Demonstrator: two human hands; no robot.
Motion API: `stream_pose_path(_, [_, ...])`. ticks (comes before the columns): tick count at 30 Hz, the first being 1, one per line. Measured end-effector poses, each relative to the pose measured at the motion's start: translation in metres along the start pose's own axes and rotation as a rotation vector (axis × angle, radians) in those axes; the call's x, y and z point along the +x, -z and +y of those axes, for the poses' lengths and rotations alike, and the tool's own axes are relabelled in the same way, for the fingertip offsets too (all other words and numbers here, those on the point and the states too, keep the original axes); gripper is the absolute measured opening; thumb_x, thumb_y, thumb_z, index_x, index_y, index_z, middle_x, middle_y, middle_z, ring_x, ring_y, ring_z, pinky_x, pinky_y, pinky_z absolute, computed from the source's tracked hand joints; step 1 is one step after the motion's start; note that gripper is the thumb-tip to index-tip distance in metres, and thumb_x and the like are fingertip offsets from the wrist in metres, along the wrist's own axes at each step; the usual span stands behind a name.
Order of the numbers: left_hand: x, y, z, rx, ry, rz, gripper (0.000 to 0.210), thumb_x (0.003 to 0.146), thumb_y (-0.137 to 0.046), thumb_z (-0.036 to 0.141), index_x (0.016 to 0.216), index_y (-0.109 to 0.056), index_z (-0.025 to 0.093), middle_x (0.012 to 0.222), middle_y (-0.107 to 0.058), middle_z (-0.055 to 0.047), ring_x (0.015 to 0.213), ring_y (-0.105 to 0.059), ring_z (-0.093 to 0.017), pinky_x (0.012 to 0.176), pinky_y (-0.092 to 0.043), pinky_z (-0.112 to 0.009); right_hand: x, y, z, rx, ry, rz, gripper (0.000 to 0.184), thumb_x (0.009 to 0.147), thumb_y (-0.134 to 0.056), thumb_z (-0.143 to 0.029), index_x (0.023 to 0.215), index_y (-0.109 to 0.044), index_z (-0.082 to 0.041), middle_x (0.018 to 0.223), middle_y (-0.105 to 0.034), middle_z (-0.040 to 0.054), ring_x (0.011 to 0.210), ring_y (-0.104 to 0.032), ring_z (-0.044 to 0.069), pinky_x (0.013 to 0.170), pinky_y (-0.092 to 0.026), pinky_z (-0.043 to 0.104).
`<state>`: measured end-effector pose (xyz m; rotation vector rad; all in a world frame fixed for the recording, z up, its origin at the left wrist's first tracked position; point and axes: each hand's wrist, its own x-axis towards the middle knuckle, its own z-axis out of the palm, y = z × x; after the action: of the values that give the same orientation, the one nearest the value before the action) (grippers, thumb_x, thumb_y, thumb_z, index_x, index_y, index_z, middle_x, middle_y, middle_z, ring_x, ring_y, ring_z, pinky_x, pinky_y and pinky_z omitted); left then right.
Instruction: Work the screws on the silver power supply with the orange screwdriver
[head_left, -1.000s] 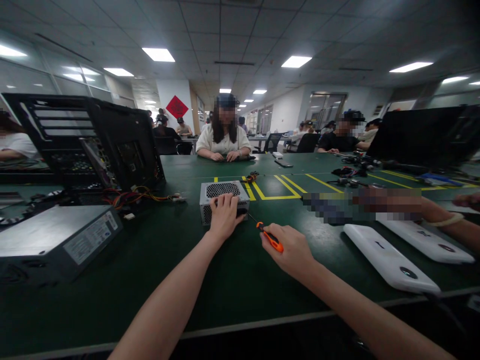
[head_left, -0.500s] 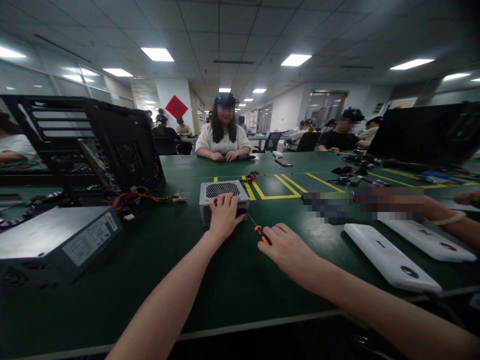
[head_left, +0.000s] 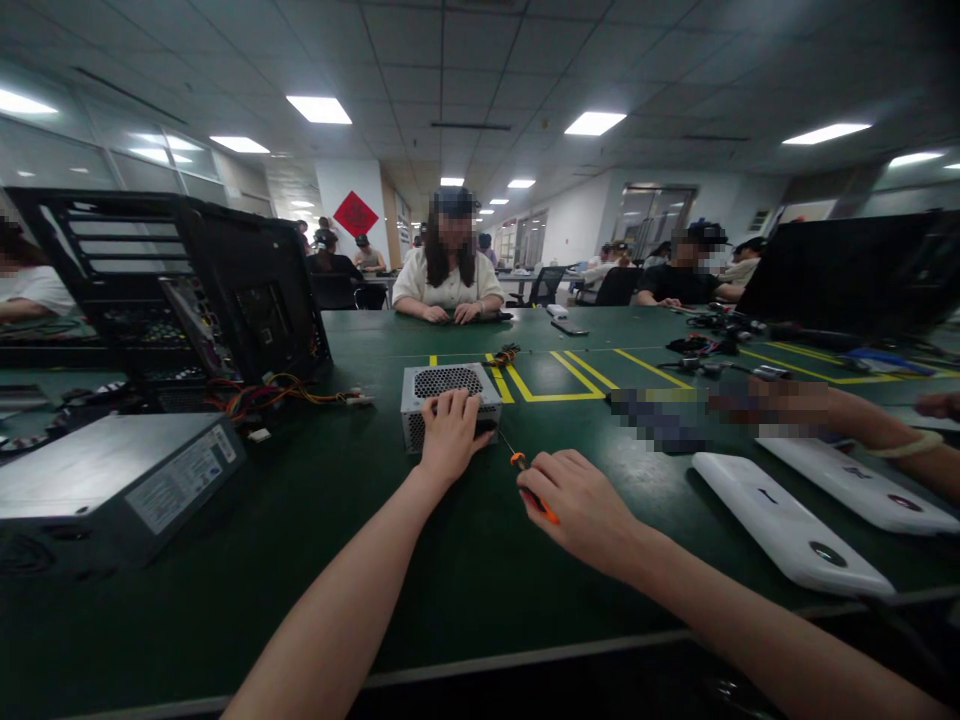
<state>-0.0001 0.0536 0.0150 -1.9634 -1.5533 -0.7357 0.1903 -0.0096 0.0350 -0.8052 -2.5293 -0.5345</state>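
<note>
A grey metal power supply unit (head_left: 450, 382) with a perforated top stands on the green table in front of me. My left hand (head_left: 450, 430) is closed on its near right edge, fingers on top and thumb at the side. In my right hand (head_left: 566, 495) is a screwdriver (head_left: 518, 460) with an orange and black handle. Its thin shaft points up and left, the tip at the unit's right side. Whether the tip sits in a screw is too small to tell. A bundle of cables (head_left: 506, 354) lies behind the unit.
An open black computer case (head_left: 225, 280) and a larger power supply (head_left: 172, 480) stand left. White oblong devices (head_left: 787, 520) lie right, near another person's hand (head_left: 817, 405). A black monitor (head_left: 847, 265) stands back right. Across the table sits a person (head_left: 450, 265).
My right hand has turned around the screwdriver handle, so its fingers now cover more of it. The left hand keeps its hold on the power supply unit. The view has shifted slightly.
</note>
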Motion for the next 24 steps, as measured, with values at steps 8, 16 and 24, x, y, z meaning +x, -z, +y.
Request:
stream_pose_path(8, [-0.001,0.000,0.001,-0.020,0.006,0.013,0.045,0.075,-0.059,0.038,0.114,-0.046,0.019,0.122,-0.048,-0.010,0.111,-0.038,-0.027,0.092,-0.026,-0.045,-0.016,-0.022,0.002,-0.109,0.039,0.034,0.015,0.085,-0.047,-0.022,0.094,-0.057,-0.016,0.079,-0.060,0.0056,0.068,-0.055,0.017,0.066,-0.041,0.031])
stream_pose_path(16, [-0.002,0.001,-0.001,-0.036,-0.012,0.014,0.047,0.075,-0.058,0.038,0.116,-0.044,0.018,0.123,-0.048,-0.010,0.112,-0.038,-0.027,0.093,-0.026,-0.044,-0.016,-0.019,-0.004,0.120,-0.173,-0.057,0.021,0.080,-0.051,-0.017,0.101,-0.055,-0.017,0.083,-0.060,0.0039,0.068,-0.054,0.015,0.063,-0.041,0.028])
stream_pose_path(24, [-0.002,0.003,-0.003,-0.045,-0.021,0.003,0.047,0.074,-0.060,0.032,0.117,-0.044,0.020,0.124,-0.048,-0.010,0.112,-0.040,-0.026,0.093,-0.027,-0.044,-0.014,-0.013,-0.006,0.234,-0.190,-0.027,0.022,0.082,-0.051,-0.031,0.099,-0.056,-0.018,0.088,-0.056,0.0059,0.076,-0.052,0.017,0.070,-0.040,0.031])
